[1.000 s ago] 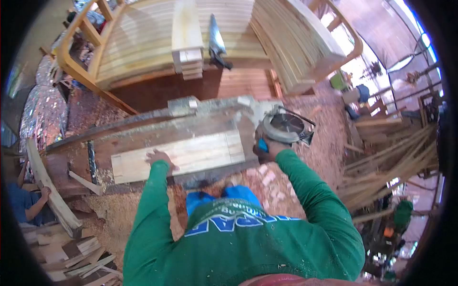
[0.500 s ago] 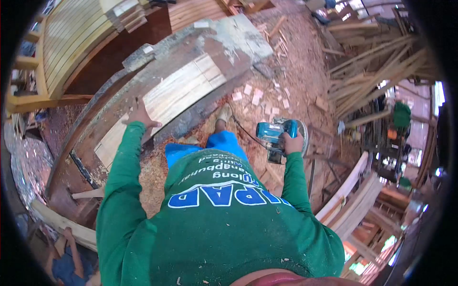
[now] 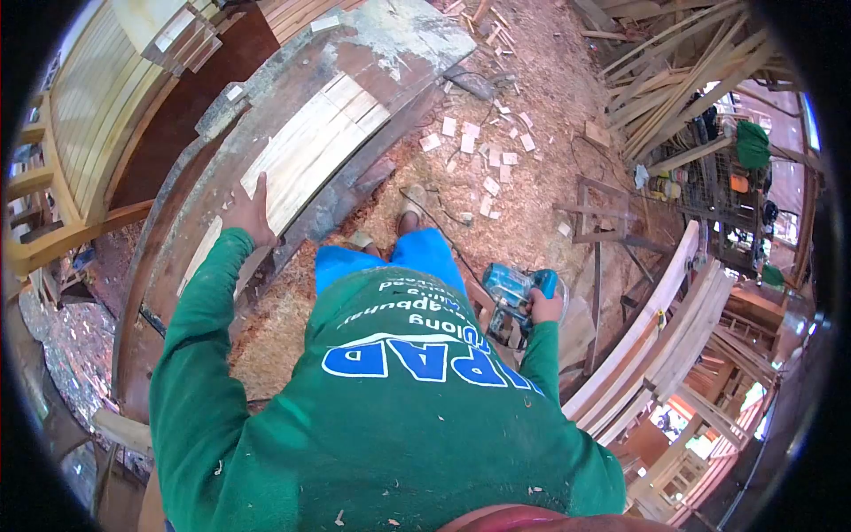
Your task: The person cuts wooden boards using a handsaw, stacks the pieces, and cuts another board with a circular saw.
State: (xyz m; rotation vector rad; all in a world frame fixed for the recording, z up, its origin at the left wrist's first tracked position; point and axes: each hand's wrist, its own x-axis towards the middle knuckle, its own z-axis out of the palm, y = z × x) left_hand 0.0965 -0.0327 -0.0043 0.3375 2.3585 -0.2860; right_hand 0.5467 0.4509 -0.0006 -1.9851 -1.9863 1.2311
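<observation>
Pale wooden boards (image 3: pixel 310 146) lie side by side along a dark, worn workbench (image 3: pixel 399 97). My left hand (image 3: pixel 248 215) rests on the boards near their lower left part, fingers apart and covering some of the wood. Off to my right, away from the bench, my right hand (image 3: pixel 544 307) is wrapped round the handle of a teal circular saw (image 3: pixel 509 285). The saw hangs beside my right hip, above the shavings-covered floor. Its blade cannot be made out clearly.
Small cut wood blocks (image 3: pixel 470 133) are scattered on the floor with shavings. A black power cord (image 3: pixel 443 226) runs past my foot. Long planks (image 3: pixel 643 337) lean at the right, and a lumber pile (image 3: pixel 683 80) stands beyond. A slatted wooden piece (image 3: pixel 115 97) stands left.
My right hand has brought the saw back closer to my body. My left hand stays on the boards, its fingers less widely spread. The view has shifted, and the person at lower left is out of sight.
</observation>
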